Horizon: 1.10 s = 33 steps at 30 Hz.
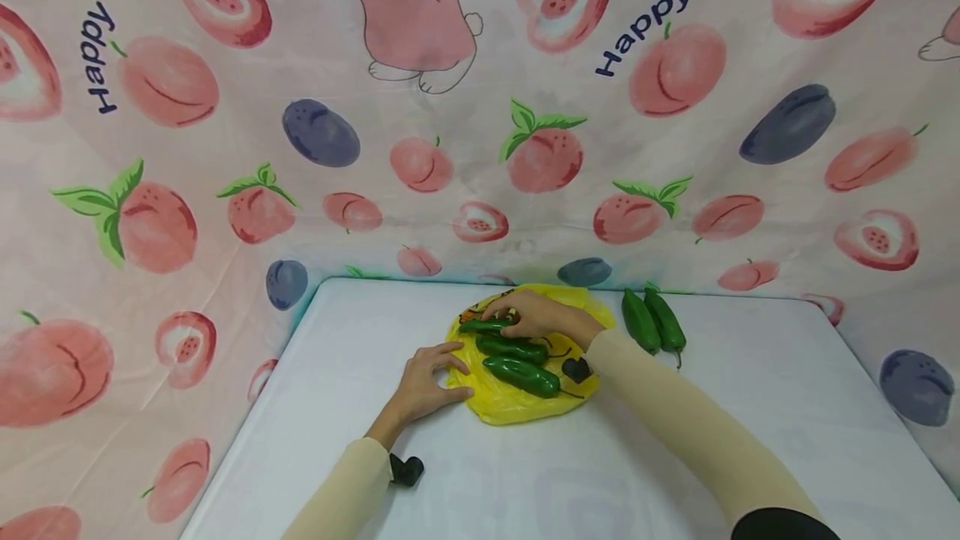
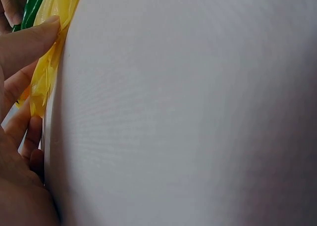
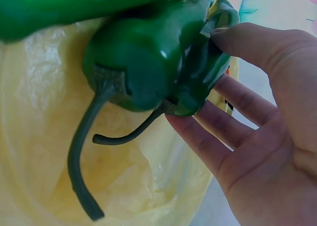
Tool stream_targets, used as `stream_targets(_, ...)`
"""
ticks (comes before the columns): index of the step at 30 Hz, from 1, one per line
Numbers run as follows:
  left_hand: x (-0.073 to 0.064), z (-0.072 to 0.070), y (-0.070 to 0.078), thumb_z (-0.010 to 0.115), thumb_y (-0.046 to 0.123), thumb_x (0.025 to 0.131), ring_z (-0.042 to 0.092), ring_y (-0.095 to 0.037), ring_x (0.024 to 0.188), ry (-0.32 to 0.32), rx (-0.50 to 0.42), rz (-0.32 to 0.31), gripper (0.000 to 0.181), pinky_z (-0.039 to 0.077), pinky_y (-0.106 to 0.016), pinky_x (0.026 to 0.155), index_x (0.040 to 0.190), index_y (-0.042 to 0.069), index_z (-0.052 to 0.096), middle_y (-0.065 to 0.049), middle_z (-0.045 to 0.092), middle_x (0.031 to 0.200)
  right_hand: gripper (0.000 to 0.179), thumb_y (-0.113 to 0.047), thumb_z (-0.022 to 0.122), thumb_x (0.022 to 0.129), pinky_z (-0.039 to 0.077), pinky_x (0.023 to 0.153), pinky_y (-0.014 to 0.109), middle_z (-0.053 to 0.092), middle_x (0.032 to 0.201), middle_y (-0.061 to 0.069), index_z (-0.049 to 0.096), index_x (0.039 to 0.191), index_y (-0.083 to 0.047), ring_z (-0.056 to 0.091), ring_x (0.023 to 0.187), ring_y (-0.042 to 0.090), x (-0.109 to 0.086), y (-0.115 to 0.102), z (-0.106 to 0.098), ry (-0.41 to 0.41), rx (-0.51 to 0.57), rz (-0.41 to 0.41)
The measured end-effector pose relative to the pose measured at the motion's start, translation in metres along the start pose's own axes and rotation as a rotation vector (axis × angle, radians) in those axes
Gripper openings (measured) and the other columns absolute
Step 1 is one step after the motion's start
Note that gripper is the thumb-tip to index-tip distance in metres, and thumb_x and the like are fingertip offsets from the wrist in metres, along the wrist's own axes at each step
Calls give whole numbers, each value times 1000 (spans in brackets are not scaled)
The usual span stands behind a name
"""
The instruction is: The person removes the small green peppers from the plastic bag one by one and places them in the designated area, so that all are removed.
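A yellow plastic bag (image 1: 510, 408) lies flat on the white table, with three green peppers in a row on it. My right hand (image 1: 531, 313) grips the farthest green pepper (image 1: 475, 327), thumb on top and fingers along its far side in the right wrist view. The middle pepper (image 1: 512, 348) and the nearest pepper (image 1: 522, 376) lie close beside it, stems to the right. At the bag's left edge, my left hand (image 1: 422, 383) touches the yellow plastic with thumb and fingers spread apart. In the left wrist view its thumb (image 2: 34, 40) rests over the bag's rim.
Two more green peppers (image 1: 640, 325) lie side by side to the right of the bag, near the table's back edge. The white table (image 1: 315, 407) meets a fruit-printed cloth (image 1: 480, 107) at the back. A black wrist strap piece (image 1: 407, 471) shows by the left sleeve.
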State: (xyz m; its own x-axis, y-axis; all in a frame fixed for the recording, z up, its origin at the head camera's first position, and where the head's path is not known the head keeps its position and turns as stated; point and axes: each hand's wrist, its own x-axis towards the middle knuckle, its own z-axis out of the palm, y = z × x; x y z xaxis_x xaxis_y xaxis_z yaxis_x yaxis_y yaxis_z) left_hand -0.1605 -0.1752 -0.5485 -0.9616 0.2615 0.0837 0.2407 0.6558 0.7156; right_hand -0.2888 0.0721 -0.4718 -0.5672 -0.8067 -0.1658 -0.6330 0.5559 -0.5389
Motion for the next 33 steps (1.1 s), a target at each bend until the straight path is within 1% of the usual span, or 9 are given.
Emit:
stream_targets(6, -1, 0, -1, 87, 37, 81, 45, -31, 135, 3, -5, 5, 20, 27, -61, 112, 96, 29, 76, -1, 57, 148, 37, -13, 67, 100, 56, 94, 36, 66, 132, 7, 65, 137, -18, 63, 118, 25, -4, 1, -4, 6, -6, -1)
stream_targets(11, -2, 0, 0, 88, 37, 81, 45, -31, 135, 3, -8, 4, 20, 27, -62, 113, 96, 29, 76, -1, 57, 148, 39, -12, 66, 101, 56, 94, 35, 65, 134, 9, 63, 140, -15, 63, 119, 27, -12, -4, -12, 14, 9, -18)
stream_targets(14, -2, -1, 1, 88, 36, 81, 45, -32, 136, 3, -12, 4, 20, 27, -62, 113, 96, 29, 76, -1, 57, 148, 39, -11, 66, 101, 56, 94, 36, 64, 136, 10, 62, 140, -14, 63, 121, 28, -17, -8, -17, 25, 44, -24)
stream_targets(17, -1, -1, 1, 88, 36, 81, 45, -31, 136, 2, -15, 0, 20, 27, -61, 113, 96, 29, 76, -1, 57, 148, 40, -11, 65, 101, 56, 95, 36, 64, 137, 9, 62, 141, -14, 62, 122, 29, -21, -12, -21, 38, 84, -14)
stream_targets(20, -1, -1, 1, 88, 36, 81, 45, -31, 136, 1, -12, -4, 20, 27, -60, 113, 96, 29, 76, 0, 57, 148, 40, -11, 65, 101, 56, 95, 35, 64, 138, 9, 62, 141, -13, 62, 122, 30, -24, -12, -24, 52, 107, -17)
stream_targets(24, -1, -2, 1, 88, 36, 81, 45, -31, 136, 4, -13, -3, 21, 27, -61, 113, 96, 29, 76, -1, 57, 148, 40, -11, 66, 101, 57, 91, 33, 64, 136, 10, 62, 140, -13, 63, 120, 30, -27, -11, -26, 81, 139, -28)
stream_targets(27, -1, -2, 1, 88, 36, 81, 45, -32, 136, 2, -13, -1, 20, 27, -61, 113, 96, 29, 76, -1, 58, 148, 41, -12, 67, 100, 58, 89, 34, 65, 136, 12, 62, 141, -13, 65, 117, 30, -32, -10, -29, 112, 160, -27)
stream_targets(31, -1, -1, 1, 88, 36, 81, 45, -32, 137, -4, -10, -4, 20, 27, -61, 113, 97, 29, 76, -1, 57, 148, 44, -13, 68, 100, 58, 92, 37, 65, 136, 12, 60, 143, -14, 65, 119, 30, -39, -10, -33, 172, 155, -22)
stream_targets(33, -1, -1, 1, 88, 35, 81, 45, -32, 137, -5, -7, -3, 20, 27, -61, 113, 97, 29, 76, -1, 57, 148, 45, -14, 68, 100, 57, 93, 39, 64, 137, 13, 59, 144, -14, 63, 122, 30, -42, -8, -35, 207, 147, -34)
